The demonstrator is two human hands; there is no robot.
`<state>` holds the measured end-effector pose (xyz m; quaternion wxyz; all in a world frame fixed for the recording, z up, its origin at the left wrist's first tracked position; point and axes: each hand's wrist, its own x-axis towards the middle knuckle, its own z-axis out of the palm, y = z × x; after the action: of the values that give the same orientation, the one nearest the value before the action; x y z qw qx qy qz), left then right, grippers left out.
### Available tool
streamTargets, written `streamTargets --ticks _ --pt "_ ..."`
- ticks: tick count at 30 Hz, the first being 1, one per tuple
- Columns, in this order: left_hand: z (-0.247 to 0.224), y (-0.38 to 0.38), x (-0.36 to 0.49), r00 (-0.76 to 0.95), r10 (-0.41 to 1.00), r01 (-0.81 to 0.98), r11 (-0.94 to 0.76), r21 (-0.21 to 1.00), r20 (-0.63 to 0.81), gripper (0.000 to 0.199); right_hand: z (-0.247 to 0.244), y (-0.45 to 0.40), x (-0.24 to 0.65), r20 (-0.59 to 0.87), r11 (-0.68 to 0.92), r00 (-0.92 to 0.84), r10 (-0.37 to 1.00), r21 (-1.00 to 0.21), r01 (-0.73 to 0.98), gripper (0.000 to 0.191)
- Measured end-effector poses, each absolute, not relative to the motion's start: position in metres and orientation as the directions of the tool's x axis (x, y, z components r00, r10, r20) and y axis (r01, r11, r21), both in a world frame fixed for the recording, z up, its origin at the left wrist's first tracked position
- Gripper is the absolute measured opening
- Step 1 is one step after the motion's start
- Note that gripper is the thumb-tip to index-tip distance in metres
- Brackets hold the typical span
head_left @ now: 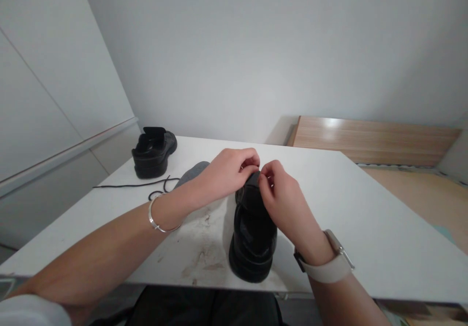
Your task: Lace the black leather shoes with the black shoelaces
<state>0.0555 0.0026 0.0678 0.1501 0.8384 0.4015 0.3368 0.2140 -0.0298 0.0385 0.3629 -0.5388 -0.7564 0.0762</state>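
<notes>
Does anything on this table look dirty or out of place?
Yes. Brownish smudges mark the white tabletop left of the nearer black shoe, standing out against the pale surface. A black shoelace also lies loosely near the farther black shoe.

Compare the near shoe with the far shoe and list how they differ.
Place: the near shoe stands by the table's front edge; the far shoe stands at its back left.
Handling: the left hand and right hand are at the near shoe; neither is at the far shoe.
View: hands partly cover the near shoe's front; the far shoe's toe shows, angled rightward.
Shared: both are black and upright.
</notes>
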Motion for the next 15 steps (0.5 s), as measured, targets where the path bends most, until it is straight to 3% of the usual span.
streamTargets --ticks 2,5,7,10,15 --pt "0.0735 -0.0014 0.0540 0.417 0.777 0.455 -0.628 0.631 0.472 0.010 0.0401 -0.0296 0.2155 0.475 0.444 -0.086 0.876 -0.722 0.530 0.005" --pt "0.0768 -0.0037 0.0521 0.393 0.778 0.326 -0.616 0.717 0.490 0.005 0.0431 -0.0311 0.2159 0.437 0.433 -0.020 0.899 -0.881 0.189 0.013" --pt "0.0755 -0.0032 0.0508 0.381 0.778 0.248 -0.606 0.755 0.499 0.003 0.0440 -0.0320 0.2159 0.377 0.377 -0.008 0.926 -0.926 0.015 0.020" --pt "0.0728 -0.0025 0.0484 0.389 0.761 0.201 -0.621 0.758 0.520 0.010 0.0427 -0.0325 0.2168 0.306 0.301 -0.029 0.952 -0.948 -0.106 0.029" --pt "0.0748 -0.0045 0.0464 0.434 0.676 0.290 -0.730 0.618 0.595 0.011 0.0371 -0.0332 0.2193 0.288 0.274 -0.039 0.957 -0.937 -0.216 0.021"
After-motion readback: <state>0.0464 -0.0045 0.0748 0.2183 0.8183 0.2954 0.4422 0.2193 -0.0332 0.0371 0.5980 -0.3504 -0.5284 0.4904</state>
